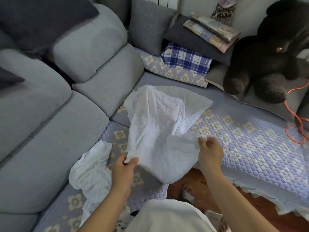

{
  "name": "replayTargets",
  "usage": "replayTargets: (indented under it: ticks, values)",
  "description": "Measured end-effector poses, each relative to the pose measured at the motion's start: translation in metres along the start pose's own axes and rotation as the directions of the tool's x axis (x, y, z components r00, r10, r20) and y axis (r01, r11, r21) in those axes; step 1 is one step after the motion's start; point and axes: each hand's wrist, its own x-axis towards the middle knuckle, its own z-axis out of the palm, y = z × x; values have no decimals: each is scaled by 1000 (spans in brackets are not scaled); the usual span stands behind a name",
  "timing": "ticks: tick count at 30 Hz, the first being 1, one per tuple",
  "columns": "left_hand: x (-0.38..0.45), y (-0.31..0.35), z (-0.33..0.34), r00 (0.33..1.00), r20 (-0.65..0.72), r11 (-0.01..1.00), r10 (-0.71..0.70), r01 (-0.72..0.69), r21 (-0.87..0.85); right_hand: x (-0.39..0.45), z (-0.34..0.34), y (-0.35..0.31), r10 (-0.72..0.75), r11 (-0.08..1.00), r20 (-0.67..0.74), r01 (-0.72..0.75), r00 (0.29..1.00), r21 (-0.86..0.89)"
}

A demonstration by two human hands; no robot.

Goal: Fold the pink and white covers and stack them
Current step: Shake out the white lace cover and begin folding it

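Observation:
A white lace cover (160,124) with scalloped edges lies spread over the quilted sofa seat, its near end lifted. My left hand (122,168) pinches the near left corner between thumb and fingers. My right hand (210,151) grips the near right edge of the same cover with curled fingers. A second white cover (91,169) lies crumpled on the seat to the left of my left hand. No pink cover shows clearly in view.
Grey sofa back cushions (63,91) run along the left. At the back stand folded plaid cloths (187,59), a grey pillow (148,25) and a dark stuffed bear (270,52). An orange cable (296,118) trails at right. The wooden floor (217,195) and my foot lie below.

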Motion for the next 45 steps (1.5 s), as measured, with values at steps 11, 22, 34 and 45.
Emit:
replayTargets:
  ticks: [11,22,34,45]
  values:
    - [-27,18,37,976,192,990,106,-85,-115,-77,43,-14,-167,974,353,98,920,206]
    - [-42,23,41,959,254,982,128,-159,104,-96,46,-8,-191,968,371,112,909,225]
    - [-46,29,52,928,239,905,284,-342,252,-97,46,-12,-201,963,294,134,934,232]
    - [-3,66,61,852,293,704,434,-524,479,-55,31,-34,-27,818,643,-353,765,455]
